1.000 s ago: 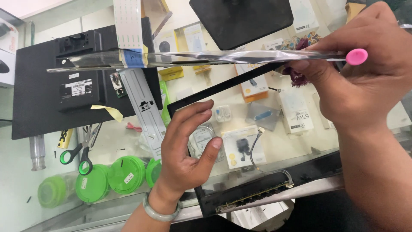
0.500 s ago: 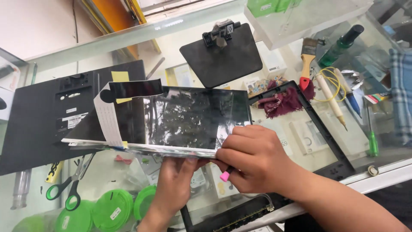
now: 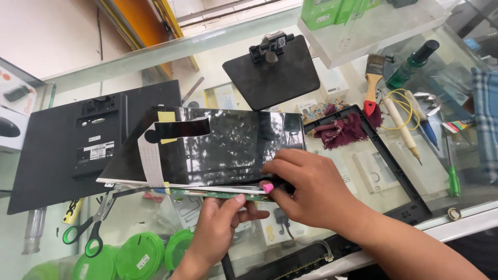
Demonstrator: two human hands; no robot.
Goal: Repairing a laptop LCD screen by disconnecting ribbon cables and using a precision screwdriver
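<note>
Since half a second ago, the glossy black flat display panel has tilted flatter and my hands sit lower along its near edge. My right hand pinches that edge at five o'clock, beside a small pink plastic pick. My left hand, at six o'clock, holds the narrow green circuit strip from beneath. At nine o'clock lies the black plastic monitor back cover.
</note>
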